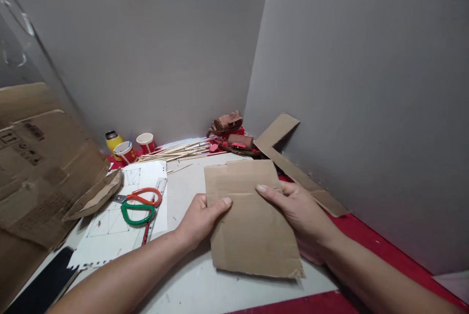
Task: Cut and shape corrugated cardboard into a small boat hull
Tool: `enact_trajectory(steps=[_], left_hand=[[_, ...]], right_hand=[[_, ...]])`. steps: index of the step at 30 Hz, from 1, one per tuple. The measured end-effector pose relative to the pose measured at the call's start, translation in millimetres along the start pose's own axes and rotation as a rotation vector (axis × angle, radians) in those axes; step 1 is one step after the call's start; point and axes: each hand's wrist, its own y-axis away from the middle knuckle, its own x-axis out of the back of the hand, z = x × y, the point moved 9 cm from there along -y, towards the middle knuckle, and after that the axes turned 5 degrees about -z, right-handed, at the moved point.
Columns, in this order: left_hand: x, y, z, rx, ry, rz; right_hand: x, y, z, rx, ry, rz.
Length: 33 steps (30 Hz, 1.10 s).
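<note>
A flat piece of brown cardboard [252, 236] is held between both hands above the white board [183, 284]. My left hand [201, 219] grips its left edge, thumb on top and fingers hidden beneath. On the opposite side my right hand [293, 209] pinches the right edge the same way. The cardboard's lower right corner looks frayed, and a crease crosses its upper part. To the left, scissors [139, 206] with orange and green handles rest on a sheet of paper [110, 243] bearing pencil-like line drawings, beside a clear ruler [159, 197].
A large cardboard box [44, 172] stands at the left. Behind are thin wooden sticks [179, 150], paper cups [145, 143], a yellow bottle [113, 142] and small brown leather-like cases [229, 121]. A cardboard strip [293, 167] leans by the right grey wall [366, 109].
</note>
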Motion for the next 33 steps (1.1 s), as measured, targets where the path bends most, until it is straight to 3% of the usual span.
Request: enact_trajectory(steps=[5, 8, 10, 14, 17, 19, 22, 25, 29, 33], left_hand=[[4.4, -0.2, 4.3, 0.044, 0.060, 0.033], [24.5, -2.4, 16.6, -0.001, 0.054, 0.173], [42.8, -3.9, 25.9, -0.057, 0.059, 0.304], [75.9, -7.4, 32.0, -0.142, 0.081, 0.532], [91.9, -10.8, 27.5, -0.168, 0.084, 0.632], [98.2, -13.0, 24.2, -0.173, 0.085, 0.668], [103.6, -15.5, 21.5, -0.178, 0.094, 0.692], [108.3, -16.9, 18.9, -0.166, 0.095, 0.706], [113.1, -18.7, 15.8, -0.152, 0.095, 0.701], [113.8, -21.2, 13.6, -0.149, 0.123, 0.683]], right_hand=[[-9.8, -4.7, 0.1, 0.011, -0.060, -0.144], [-13.6, -6.5, -1.6, 0.022, -0.031, -0.238], [-5.9, -10.3, -7.9, 0.069, 0.067, -0.204], [24.2, -22.5, -33.3, 0.235, 0.382, -0.013], [57.8, -25.1, -64.2, 0.388, 0.874, 0.304], [80.5, -24.4, -79.5, 0.410, 1.118, 0.506], [109.9, -29.4, -85.6, 0.316, 1.312, 0.621], [129.2, -38.4, -78.8, 0.166, 1.472, 0.611], [145.1, -48.0, -65.2, -0.014, 1.577, 0.561], [150.2, -49.7, -63.6, -0.079, 1.601, 0.553]])
